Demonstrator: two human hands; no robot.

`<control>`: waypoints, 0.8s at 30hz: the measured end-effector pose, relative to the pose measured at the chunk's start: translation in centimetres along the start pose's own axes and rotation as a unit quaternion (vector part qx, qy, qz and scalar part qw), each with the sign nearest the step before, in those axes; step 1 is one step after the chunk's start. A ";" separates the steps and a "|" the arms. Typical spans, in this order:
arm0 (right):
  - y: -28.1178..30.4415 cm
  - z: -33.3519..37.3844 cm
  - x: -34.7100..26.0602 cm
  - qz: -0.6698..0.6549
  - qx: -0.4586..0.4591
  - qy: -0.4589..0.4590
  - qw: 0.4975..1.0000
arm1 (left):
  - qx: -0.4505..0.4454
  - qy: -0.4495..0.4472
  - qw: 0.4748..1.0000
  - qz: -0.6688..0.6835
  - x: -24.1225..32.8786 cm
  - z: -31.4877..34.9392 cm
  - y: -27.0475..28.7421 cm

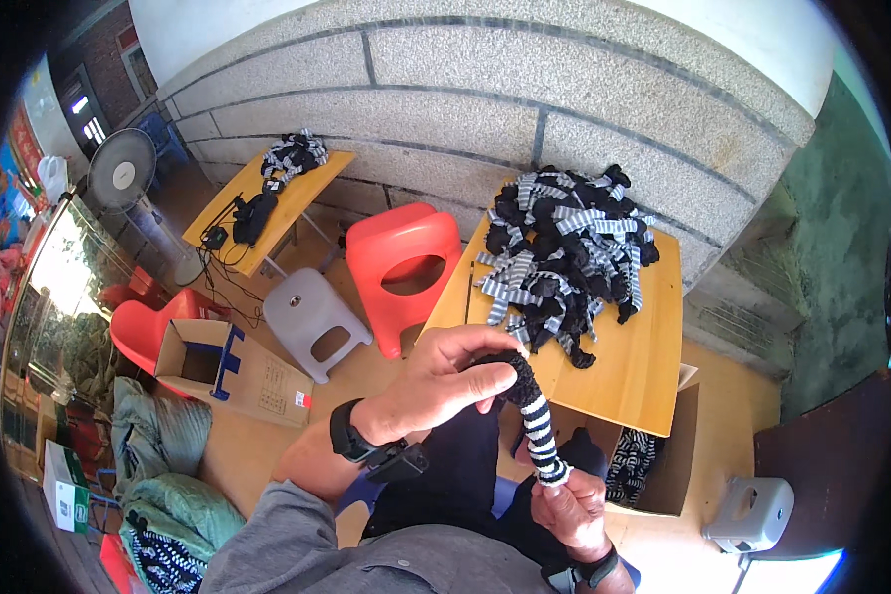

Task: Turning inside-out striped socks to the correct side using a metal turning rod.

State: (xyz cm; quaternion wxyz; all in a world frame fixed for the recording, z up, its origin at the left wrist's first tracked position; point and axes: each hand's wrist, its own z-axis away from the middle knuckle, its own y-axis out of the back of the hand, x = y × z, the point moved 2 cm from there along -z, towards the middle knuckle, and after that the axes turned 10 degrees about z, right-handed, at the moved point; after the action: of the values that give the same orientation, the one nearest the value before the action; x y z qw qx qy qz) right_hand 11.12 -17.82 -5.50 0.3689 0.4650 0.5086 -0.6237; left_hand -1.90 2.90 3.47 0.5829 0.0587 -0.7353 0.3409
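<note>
My left hand is closed on the black end of a striped knitted piece, its thumb on top and its fingers behind. Black and white bands run down the tube to a white hem. My right hand pinches that hem lower down, so the piece is stretched between both hands above my lap. Whether it is a sock or a glove I cannot tell. Just beyond, a heap of black pieces with grey-and-white striped parts covers much of a yellow wooden table.
Below the table's right side stands a cardboard box with striped knits inside. Red stools and a grey stool stand left of the table. An open carton, a fan and green sacks are farther left.
</note>
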 end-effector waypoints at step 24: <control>2.4 -0.8 -1.8 0.294 0.107 0.147 0.938 | 0.009 0.033 0.999 0.020 -2.6 -0.3 -2.5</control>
State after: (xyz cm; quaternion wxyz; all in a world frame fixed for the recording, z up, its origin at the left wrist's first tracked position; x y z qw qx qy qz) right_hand 14.02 -17.58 -4.53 0.4052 0.7171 0.3279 -0.4627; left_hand 0.30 0.38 2.25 0.5996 0.0380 -0.7132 0.3611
